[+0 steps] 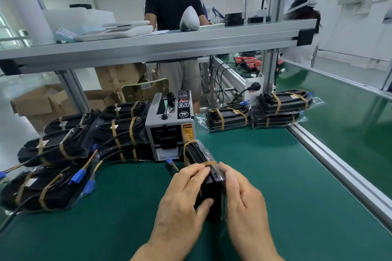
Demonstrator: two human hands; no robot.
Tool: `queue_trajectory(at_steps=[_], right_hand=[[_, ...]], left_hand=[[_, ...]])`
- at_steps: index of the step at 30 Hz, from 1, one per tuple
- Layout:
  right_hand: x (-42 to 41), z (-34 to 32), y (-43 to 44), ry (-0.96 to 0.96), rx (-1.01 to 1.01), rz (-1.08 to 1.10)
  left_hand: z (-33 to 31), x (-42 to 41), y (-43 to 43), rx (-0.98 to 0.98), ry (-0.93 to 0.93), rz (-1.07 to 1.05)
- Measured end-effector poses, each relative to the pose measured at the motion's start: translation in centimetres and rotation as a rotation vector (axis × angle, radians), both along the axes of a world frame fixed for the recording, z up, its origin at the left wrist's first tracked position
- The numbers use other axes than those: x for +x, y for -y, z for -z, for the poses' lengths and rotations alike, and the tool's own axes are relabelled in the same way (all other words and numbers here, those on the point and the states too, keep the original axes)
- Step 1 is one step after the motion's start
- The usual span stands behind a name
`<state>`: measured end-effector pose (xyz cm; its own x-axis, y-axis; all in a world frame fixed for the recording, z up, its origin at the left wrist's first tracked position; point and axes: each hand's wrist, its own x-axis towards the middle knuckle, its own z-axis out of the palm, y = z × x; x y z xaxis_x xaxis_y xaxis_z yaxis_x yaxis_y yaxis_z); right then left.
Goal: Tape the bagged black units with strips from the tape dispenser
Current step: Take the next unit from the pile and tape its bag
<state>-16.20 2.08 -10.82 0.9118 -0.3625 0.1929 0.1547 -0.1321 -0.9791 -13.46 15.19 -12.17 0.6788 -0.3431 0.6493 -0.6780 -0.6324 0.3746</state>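
both hands, left [182, 193] and right [241, 195], grip a bagged unit [209, 178] before the dispenser [169, 127], pressing a tape strip [209, 163].

matt green mat on the desk [244, 154]; glossy clear plastic bag on the black unit [209, 188]; grey metal-looking tape dispenser [167, 125]; brushed aluminium rail [339, 167].
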Motion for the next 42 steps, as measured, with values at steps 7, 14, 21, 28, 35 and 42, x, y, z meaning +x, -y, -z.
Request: queue_trajectory(at_steps=[7, 14, 21, 28, 35, 42], right_hand=[[0.2, 0.5, 0.1, 0.017, 0.004, 0.014], [0.2, 0.4, 0.1, 0.013, 0.050, 0.020], [0.1, 0.5, 0.2, 0.000, 0.069, 0.029], [0.1, 0.4, 0.3, 0.009, 0.080, 0.022], [0.3, 0.5, 0.5, 0.032, 0.062, 0.003], [0.5, 0.7, 0.6, 0.036, 0.126, -0.018]], left_hand=[[-2.5, 3.5, -1.3, -0.821, -0.477, -0.166], [-3.9, 12.5, -3.0, -1.409, -1.205, -0.333], [-4.4, 14.6, -1.8, -1.420, -1.217, -0.373], [-4.7, 15.2, -0.5, -1.583, -1.068, -0.459], [-6.4, 6.9, -0.7, -1.110, -0.860, -0.051], [-7.2, 1.6, 0.7, -0.507, -0.866, 0.100]])
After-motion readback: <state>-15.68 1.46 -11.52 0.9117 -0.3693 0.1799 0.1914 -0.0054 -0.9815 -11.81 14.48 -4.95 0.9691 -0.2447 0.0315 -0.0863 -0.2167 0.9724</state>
